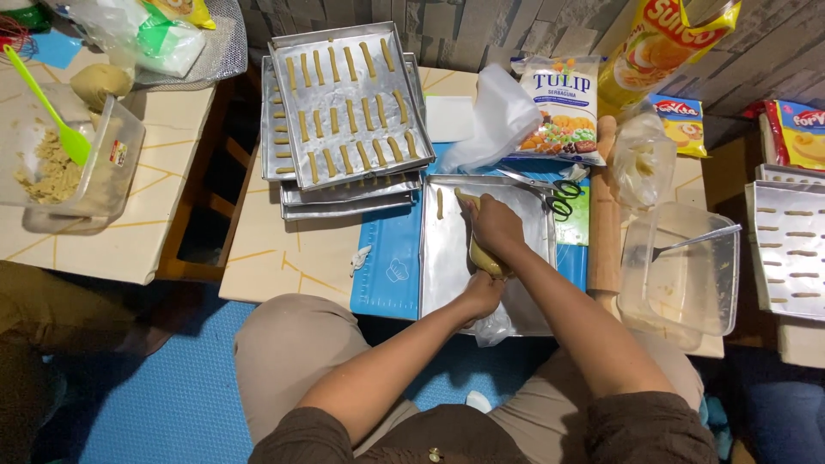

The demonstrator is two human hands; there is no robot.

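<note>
At the centre of the frame your right hand point(494, 225) is closed round the front of the piping bag point(485, 258), and your left hand point(481, 294) squeezes its twisted rear end. Your tray point(447, 275) holds one dough stick point(439, 204) at its upper left, the rest bare. The stacked trays point(344, 103) at upper centre are already filled in rows.

Silver tray point(447, 258) on a blue mat point(391, 266); tan dough strips point(350, 112) in rows upper centre; lime-green spatula point(51, 107) upper left; cream tabletop point(284, 258) with yellow lines; blue floor point(163, 404).
</note>
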